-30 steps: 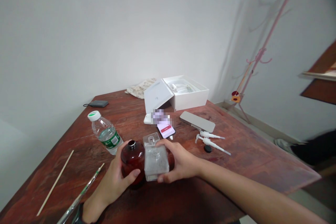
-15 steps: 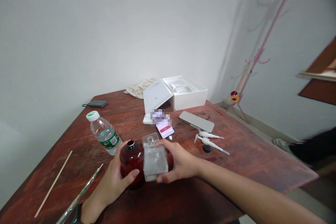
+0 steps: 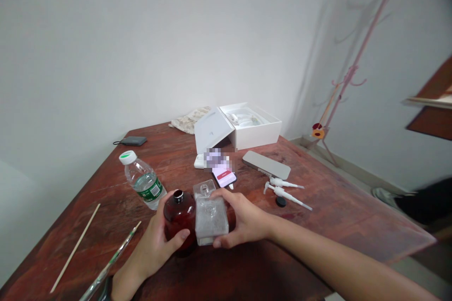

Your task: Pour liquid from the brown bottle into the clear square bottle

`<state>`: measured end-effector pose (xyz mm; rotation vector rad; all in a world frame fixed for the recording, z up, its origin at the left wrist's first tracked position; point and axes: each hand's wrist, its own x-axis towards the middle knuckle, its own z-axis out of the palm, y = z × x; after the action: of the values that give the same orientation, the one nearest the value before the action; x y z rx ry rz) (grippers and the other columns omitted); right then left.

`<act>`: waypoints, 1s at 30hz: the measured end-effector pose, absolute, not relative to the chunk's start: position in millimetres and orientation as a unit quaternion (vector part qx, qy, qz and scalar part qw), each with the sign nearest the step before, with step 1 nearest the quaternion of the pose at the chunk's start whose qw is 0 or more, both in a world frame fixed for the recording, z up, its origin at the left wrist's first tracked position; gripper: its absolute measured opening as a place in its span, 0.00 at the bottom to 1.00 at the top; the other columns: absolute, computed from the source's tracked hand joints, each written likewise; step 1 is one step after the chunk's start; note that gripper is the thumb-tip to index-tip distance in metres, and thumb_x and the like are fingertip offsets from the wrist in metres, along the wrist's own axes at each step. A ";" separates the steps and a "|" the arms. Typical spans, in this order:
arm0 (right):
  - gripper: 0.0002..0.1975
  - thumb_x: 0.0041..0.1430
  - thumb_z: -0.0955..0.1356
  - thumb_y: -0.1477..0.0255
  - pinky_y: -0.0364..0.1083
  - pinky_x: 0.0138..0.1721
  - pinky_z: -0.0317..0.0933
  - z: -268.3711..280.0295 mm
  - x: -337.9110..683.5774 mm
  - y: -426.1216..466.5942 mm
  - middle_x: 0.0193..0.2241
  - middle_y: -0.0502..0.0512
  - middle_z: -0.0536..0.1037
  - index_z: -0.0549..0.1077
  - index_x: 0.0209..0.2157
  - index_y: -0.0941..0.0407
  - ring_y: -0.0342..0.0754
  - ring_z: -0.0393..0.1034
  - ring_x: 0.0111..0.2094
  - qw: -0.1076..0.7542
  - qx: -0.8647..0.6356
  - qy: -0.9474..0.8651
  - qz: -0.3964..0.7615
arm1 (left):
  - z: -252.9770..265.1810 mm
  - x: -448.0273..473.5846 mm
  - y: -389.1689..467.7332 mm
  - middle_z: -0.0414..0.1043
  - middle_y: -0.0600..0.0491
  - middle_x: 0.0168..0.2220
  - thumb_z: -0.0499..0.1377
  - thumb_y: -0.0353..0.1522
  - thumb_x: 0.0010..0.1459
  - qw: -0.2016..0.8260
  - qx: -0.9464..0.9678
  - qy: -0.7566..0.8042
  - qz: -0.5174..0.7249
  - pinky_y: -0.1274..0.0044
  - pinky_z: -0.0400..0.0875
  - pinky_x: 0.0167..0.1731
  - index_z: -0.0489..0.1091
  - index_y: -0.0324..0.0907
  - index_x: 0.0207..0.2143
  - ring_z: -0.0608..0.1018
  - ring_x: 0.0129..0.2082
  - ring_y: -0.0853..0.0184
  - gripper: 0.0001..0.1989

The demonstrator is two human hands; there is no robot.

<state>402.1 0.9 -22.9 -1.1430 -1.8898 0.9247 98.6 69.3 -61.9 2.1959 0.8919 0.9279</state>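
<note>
The left hand [image 3: 160, 233] was curled around a brown bottle [image 3: 180, 216], and the right hand [image 3: 243, 221] gripped a clear square bottle [image 3: 212, 223] just beside it, at the near part of the table [image 3: 254, 273]. Neither grip had visibly shifted over the last second, suggesting a steady hold. Beyond were a second clear bottle [image 3: 204, 187], two white pumps [image 3: 282, 192], a phone [image 3: 225, 177] and, farthest, an open white box [image 3: 257, 136].
</note>
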 end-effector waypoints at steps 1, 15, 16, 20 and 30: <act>0.44 0.41 0.86 0.60 0.50 0.45 0.74 -22.7 402.2 0.8 0.45 0.57 0.85 0.70 0.57 0.53 0.58 0.82 0.45 0.364 -0.447 -0.734 0.359 | -62.0 98.7 69.6 0.69 0.35 0.68 0.62 0.56 0.69 0.293 0.825 0.336 0.347 0.51 0.69 0.68 0.54 0.42 0.76 0.74 0.68 0.39 0.45; 0.44 0.41 0.86 0.59 0.49 0.44 0.73 -22.3 402.3 0.6 0.45 0.56 0.86 0.70 0.57 0.53 0.58 0.83 0.45 0.364 -0.448 -0.735 0.355 | -61.8 99.1 70.0 0.69 0.35 0.69 0.62 0.58 0.67 0.307 0.822 0.330 0.349 0.51 0.67 0.69 0.55 0.42 0.76 0.72 0.69 0.38 0.46; 0.44 0.40 0.86 0.59 0.48 0.43 0.73 -22.5 402.3 0.7 0.44 0.55 0.86 0.70 0.57 0.53 0.57 0.83 0.44 0.364 -0.448 -0.736 0.354 | -62.2 99.0 70.2 0.68 0.35 0.69 0.62 0.58 0.68 0.305 0.822 0.329 0.350 0.51 0.67 0.69 0.55 0.42 0.76 0.72 0.69 0.38 0.46; 0.44 0.40 0.86 0.60 0.48 0.42 0.73 -22.4 402.3 0.9 0.43 0.54 0.86 0.70 0.56 0.52 0.57 0.83 0.42 0.364 -0.450 -0.737 0.349 | -64.0 98.4 70.4 0.68 0.35 0.69 0.61 0.59 0.69 0.298 0.826 0.330 0.346 0.51 0.68 0.68 0.54 0.43 0.76 0.73 0.68 0.38 0.46; 0.44 0.40 0.85 0.60 0.49 0.42 0.74 -20.2 401.8 0.4 0.44 0.57 0.85 0.69 0.57 0.53 0.57 0.82 0.42 0.361 -0.450 -0.732 0.363 | -55.5 101.5 66.7 0.72 0.36 0.67 0.62 0.56 0.70 0.297 0.829 0.322 0.347 0.53 0.71 0.67 0.53 0.44 0.76 0.77 0.66 0.41 0.44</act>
<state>401.8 0.4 -20.2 -1.1601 -1.8854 0.9351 101.5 66.7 -55.5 2.2042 0.8551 0.9234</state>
